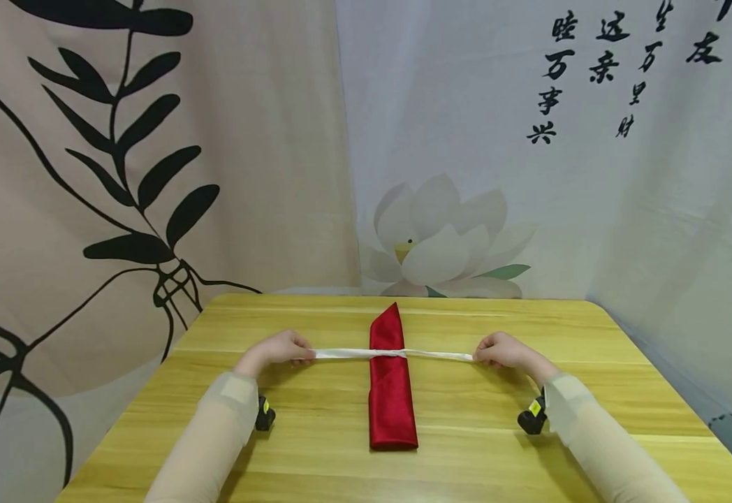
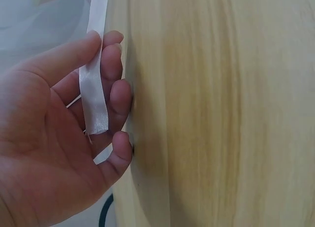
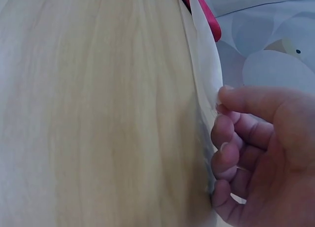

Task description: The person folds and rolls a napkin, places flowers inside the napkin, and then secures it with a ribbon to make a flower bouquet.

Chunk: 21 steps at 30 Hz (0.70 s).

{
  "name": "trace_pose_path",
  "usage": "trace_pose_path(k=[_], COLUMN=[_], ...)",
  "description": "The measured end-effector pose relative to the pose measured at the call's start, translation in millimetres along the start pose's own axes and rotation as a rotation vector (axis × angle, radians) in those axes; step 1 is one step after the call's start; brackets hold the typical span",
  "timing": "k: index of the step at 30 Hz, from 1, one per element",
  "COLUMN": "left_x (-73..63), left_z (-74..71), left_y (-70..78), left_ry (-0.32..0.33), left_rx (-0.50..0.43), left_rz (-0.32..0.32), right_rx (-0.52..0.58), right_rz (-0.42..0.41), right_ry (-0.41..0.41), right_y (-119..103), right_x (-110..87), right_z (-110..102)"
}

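A folded red satin cloth (image 1: 392,405) lies lengthwise on the table, its far end coming to a point. Around its upper part passes a white ribbon (image 1: 341,353), crossed over the front and stretched out to both sides. My left hand (image 1: 283,347) pinches the ribbon's left end between thumb and fingers; in the left wrist view a short tail of ribbon (image 2: 96,99) hangs past the thumb across the fingers. My right hand (image 1: 501,349) pinches the other end, with the ribbon (image 3: 207,64) running from its fingertips toward the red cloth (image 3: 209,17) in the right wrist view.
The wooden table (image 1: 316,468) has its far edge just beyond the cloth's pointed end. Behind it hangs a curtain (image 1: 278,140) printed with dark leaves, a lotus and black characters. Each wrist wears a small black camera, such as the right one (image 1: 532,417).
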<state>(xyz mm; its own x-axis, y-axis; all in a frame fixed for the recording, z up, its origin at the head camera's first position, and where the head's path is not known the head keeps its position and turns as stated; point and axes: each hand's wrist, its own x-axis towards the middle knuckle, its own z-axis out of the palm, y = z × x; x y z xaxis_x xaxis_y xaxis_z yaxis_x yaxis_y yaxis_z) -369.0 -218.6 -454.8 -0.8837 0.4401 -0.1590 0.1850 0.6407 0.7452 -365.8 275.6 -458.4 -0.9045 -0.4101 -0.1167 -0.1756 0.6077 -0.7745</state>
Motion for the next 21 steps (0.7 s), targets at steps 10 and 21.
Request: trace_pose_path(k=[10, 21], left_x=[-2.9, -6.6], left_z=[2.1, 6.3], left_y=[-2.6, -8.5], left_ry=[0.045, 0.067], left_rx=[-0.032, -0.062], left_rz=[-0.032, -0.064], right_rx=[0.161, 0.522], right_rz=[0.053, 0.12], right_ry=[0.061, 0.146], right_y=[4.8, 12.7], right_x=[3.0, 20.6], right_z=[5.1, 23.1])
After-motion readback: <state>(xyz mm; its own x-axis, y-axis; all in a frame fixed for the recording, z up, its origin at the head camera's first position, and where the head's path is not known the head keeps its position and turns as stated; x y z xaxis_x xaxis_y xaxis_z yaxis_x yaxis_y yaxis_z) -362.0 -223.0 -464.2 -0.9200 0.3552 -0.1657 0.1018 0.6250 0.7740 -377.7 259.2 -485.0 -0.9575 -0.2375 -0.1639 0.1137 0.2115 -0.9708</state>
